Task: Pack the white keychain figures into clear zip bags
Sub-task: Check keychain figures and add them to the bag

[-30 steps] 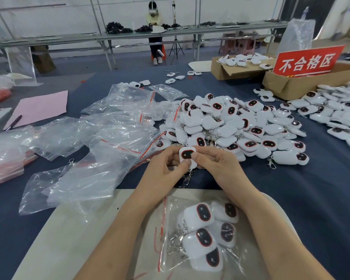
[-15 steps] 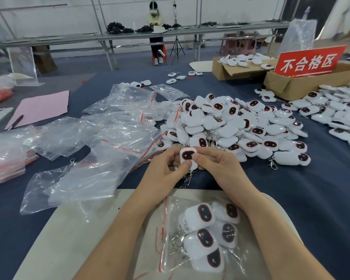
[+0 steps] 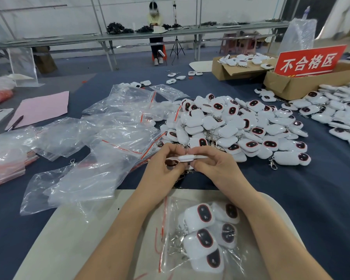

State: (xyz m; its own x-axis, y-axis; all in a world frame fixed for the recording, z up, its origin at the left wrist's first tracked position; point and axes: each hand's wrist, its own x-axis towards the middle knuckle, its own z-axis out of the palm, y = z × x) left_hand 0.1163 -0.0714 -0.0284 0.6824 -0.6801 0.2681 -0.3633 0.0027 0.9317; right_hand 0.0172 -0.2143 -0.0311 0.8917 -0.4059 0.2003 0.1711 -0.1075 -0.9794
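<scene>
Both hands hold one white keychain figure just above the blue table, turned edge-on so its face is hidden. My left hand pinches its left end and my right hand pinches its right end. Its metal clasp hangs below between the hands. A big heap of white figures with dark red-rimmed faces lies right behind the hands. Near me a clear zip bag with a red seal line holds several figures and lies on a beige board. Empty clear zip bags are strewn to the left.
More white figures lie at the right edge. Two cardboard boxes stand at the back right, one with a red sign. A pink sheet and a pen are at the left. A person sits far behind a long bench.
The figure has been rotated in my hands from face-up to edge-on, so its dark face no longer shows. Both hands stay in the same spot.
</scene>
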